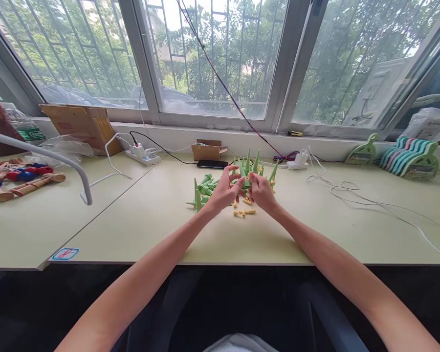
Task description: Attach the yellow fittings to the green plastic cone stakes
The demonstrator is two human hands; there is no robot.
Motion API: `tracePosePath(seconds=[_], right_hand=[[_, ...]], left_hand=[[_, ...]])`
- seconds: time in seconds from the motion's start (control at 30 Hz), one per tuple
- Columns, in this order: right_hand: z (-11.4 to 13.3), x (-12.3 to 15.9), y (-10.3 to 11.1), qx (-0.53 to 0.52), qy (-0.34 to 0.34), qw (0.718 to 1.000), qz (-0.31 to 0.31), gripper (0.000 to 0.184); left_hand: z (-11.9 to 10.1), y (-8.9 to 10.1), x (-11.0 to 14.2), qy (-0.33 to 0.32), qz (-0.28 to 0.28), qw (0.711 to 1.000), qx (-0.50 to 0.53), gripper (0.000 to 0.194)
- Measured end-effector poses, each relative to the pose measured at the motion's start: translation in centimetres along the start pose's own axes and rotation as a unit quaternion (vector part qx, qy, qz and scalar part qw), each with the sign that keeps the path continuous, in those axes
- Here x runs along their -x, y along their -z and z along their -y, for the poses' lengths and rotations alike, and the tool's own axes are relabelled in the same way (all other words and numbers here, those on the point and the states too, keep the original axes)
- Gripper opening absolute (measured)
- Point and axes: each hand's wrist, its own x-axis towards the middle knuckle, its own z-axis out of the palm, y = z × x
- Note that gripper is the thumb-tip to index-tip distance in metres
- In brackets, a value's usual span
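Above the middle of the table, my left hand (226, 189) and my right hand (262, 192) meet around a green plastic piece with a pointed spike (242, 172). My right thumb and fingers pinch its right side. The thumb and fingertips of my left hand close on its left side. Below and left of my hands lies a heap of similar green plastic pieces (205, 188), some lying on their sides and some with spikes up. More green spikes (255, 160) stand behind my hands. Small yellow pegs (244, 213) are scattered on the table just in front.
Behind the heap are a black phone (212, 164) and a small open cardboard box (207, 150). A power strip (143, 157) lies left. White cables (352, 188) trail across the right side. Wooden toys (29, 186) lie far left, and clipped-together green, pink and blue plastic items (410, 157) stand far right.
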Motion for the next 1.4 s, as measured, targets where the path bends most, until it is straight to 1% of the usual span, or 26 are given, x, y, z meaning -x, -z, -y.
tracePosePath(seconds=[0.1, 0.2, 0.3, 0.43, 0.6, 0.87, 0.97, 1.07, 1.13, 1.23, 1.4], right_hand=[[0.0, -0.1, 0.0, -0.004, -0.001, 1.000, -0.002, 0.053], [0.0, -0.1, 0.0, -0.004, -0.001, 1.000, -0.007, 0.054], [0.1, -0.1, 0.0, 0.000, -0.003, 1.000, -0.015, 0.055], [0.2, -0.1, 0.0, -0.005, -0.003, 1.000, -0.017, 0.058], [0.2, -0.1, -0.1, -0.013, -0.006, 1.000, -0.016, 0.061], [-0.1, -0.1, -0.2, -0.017, -0.008, 1.000, -0.020, 0.062], [-0.1, -0.1, -0.3, -0.016, -0.006, 1.000, -0.021, 0.061], [0.3, 0.1, -0.3, 0.000, 0.000, 1.000, -0.018, 0.060], [0.6, 0.2, -0.4, 0.018, 0.009, 1.000, -0.012, 0.059], [1.0, 0.4, -0.4, 0.041, 0.027, 0.999, -0.005, 0.058], [1.0, 0.5, -0.4, 0.057, 0.043, 0.997, -0.004, 0.056]], left_hand=[[0.2, 0.0, -0.1, 0.004, 0.002, 1.000, 0.000, 0.047], [0.4, 0.1, -0.2, -0.004, 0.013, 1.000, -0.021, 0.043], [0.5, 0.1, -0.3, -0.013, 0.010, 0.999, -0.032, 0.045], [0.4, 0.1, -0.3, -0.015, 0.012, 1.000, -0.021, 0.049], [0.7, 0.2, -0.5, -0.032, 0.018, 0.999, -0.036, 0.049], [0.8, 0.2, -0.5, -0.031, 0.006, 0.999, -0.030, 0.046], [0.7, -0.1, -0.5, -0.025, -0.014, 0.999, -0.019, 0.043], [0.8, -0.5, -0.5, -0.012, -0.048, 0.999, -0.019, 0.032], [0.8, -0.7, -0.5, -0.005, -0.057, 0.998, -0.024, 0.028], [0.9, -0.8, -0.5, 0.011, -0.064, 0.998, -0.022, 0.034], [1.0, -0.3, -0.7, 0.041, -0.111, 0.993, -0.006, 0.036]])
